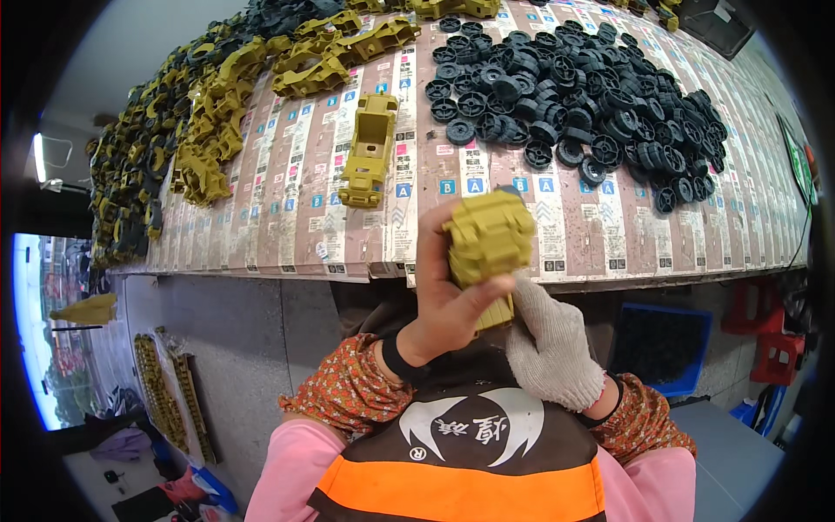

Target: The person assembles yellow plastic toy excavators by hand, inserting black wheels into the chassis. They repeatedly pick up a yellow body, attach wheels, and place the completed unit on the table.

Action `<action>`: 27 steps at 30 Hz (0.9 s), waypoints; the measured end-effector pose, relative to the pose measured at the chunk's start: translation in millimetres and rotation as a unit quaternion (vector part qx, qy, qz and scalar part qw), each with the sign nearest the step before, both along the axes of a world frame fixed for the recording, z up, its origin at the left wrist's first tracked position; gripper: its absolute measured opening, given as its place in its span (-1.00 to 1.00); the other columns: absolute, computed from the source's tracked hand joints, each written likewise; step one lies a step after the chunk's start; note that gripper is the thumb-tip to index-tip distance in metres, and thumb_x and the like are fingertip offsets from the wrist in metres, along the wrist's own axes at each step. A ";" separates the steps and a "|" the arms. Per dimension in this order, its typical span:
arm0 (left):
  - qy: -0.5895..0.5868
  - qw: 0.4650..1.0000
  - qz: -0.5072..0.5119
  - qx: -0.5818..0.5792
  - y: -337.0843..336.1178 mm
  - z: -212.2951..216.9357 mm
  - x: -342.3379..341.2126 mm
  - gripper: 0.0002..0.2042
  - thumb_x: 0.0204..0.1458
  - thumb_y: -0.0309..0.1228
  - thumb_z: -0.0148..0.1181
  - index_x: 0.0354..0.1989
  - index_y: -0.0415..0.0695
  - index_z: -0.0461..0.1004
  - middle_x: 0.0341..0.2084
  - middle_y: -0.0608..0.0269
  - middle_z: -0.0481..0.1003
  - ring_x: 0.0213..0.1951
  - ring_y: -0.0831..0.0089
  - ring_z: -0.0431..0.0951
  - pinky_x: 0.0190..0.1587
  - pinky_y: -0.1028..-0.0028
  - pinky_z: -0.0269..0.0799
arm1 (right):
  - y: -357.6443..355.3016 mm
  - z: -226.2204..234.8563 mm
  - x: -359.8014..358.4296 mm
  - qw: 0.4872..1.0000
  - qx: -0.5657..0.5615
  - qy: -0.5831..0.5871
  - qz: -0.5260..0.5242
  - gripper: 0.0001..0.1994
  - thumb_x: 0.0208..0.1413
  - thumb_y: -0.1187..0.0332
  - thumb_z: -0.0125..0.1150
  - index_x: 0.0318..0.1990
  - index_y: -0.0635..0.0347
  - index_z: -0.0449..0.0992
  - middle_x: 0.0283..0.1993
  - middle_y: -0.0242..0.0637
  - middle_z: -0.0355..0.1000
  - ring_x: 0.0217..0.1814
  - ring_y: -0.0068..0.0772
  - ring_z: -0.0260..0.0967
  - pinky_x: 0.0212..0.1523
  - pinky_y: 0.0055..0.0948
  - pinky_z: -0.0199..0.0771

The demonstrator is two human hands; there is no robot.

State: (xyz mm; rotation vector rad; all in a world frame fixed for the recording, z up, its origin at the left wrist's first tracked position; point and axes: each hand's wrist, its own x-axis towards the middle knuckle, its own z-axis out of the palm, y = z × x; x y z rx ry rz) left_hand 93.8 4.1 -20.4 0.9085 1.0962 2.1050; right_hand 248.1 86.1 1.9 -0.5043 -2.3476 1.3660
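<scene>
My bare left hand [445, 300] grips an olive-yellow plastic toy truck body [489, 239] and holds it up in front of my chest, at the table's near edge. My right hand [550, 341], in a white knit glove, rests against the lower right side of that same part, its fingers curled under it. Flat on the table just beyond lies another olive toy truck chassis [370, 150]. A large heap of black plastic wheels [574, 91] covers the table to the right of it.
Piles of olive and black plastic parts [187, 130] line the table's left side and far edge. The table [287, 226] is covered in printed cardboard. A blue bin [661, 348] stands on the floor at right beside red stools [774, 348]. Strips of parts [170, 396] lie on the floor at left.
</scene>
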 end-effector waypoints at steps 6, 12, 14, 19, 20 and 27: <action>0.129 0.992 -0.002 -0.001 1.7 4.2 -11.9 -0.23 0.15 -0.34 0.52 0.42 -0.19 0.12 0.20 0.07 0.40 0.18 0.35 0.51 0.24 0.33 0.46 | 16.1 12.0 -9.3 0.997 -0.041 -0.048 0.034 -0.49 0.06 0.58 0.11 0.23 0.27 0.52 -0.20 0.17 0.61 -0.14 0.31 0.60 -0.12 -0.01 0.64; 0.159 0.936 -0.128 -0.288 3.6 28.7 -40.7 -0.25 0.17 -0.34 0.47 0.44 -0.05 0.11 0.11 0.11 0.43 0.12 0.38 0.52 0.19 0.38 0.48 | 54.7 43.4 -14.8 0.988 -0.054 0.088 -0.113 -0.53 0.15 0.53 0.29 0.26 0.24 0.53 0.18 0.03 0.59 0.10 -0.07 0.66 0.00 -0.25 0.67; 0.198 0.914 -0.187 -0.301 3.3 31.3 -40.6 -0.23 0.15 -0.38 0.45 0.45 0.00 0.07 0.06 0.10 0.41 0.08 0.40 0.51 0.13 0.36 0.49 | 62.4 43.5 -17.9 0.993 0.064 0.088 -0.042 -0.48 0.14 0.50 0.35 0.30 0.23 0.49 0.26 -0.03 0.53 0.14 -0.16 0.60 0.05 -0.29 0.64; -0.062 0.892 -0.333 -0.298 -4.4 30.8 -56.9 -0.14 0.22 -0.35 0.34 0.58 0.06 -0.12 0.18 0.01 0.40 0.20 0.27 0.50 0.26 0.30 0.46 | 71.7 27.7 4.4 0.989 -0.139 -0.039 0.009 -0.51 0.19 0.35 0.41 0.27 0.23 0.49 0.06 -0.21 0.52 0.03 -0.39 0.51 0.14 -0.38 0.55; -0.147 0.874 -0.357 -0.294 -3.8 29.8 -64.4 -0.11 0.22 -0.35 0.33 0.60 0.07 -0.16 0.21 -0.01 0.39 0.26 0.20 0.50 0.31 0.29 0.45 | 72.9 26.4 8.3 0.978 -0.205 -0.032 -0.034 -0.52 0.21 0.33 0.40 0.26 0.25 0.49 0.02 -0.23 0.52 0.02 -0.42 0.51 0.11 -0.40 0.56; -0.177 0.939 -0.274 -0.112 3.6 15.1 -44.5 -0.02 0.20 0.02 0.43 0.63 0.05 -0.11 0.45 -0.14 0.31 0.43 0.07 0.39 0.45 0.09 0.36 | 62.3 13.7 17.8 0.915 -0.370 0.010 -0.158 -0.68 0.31 0.30 0.35 0.10 0.28 0.49 -0.11 -0.34 0.48 -0.10 -0.59 0.45 -0.08 -0.51 0.53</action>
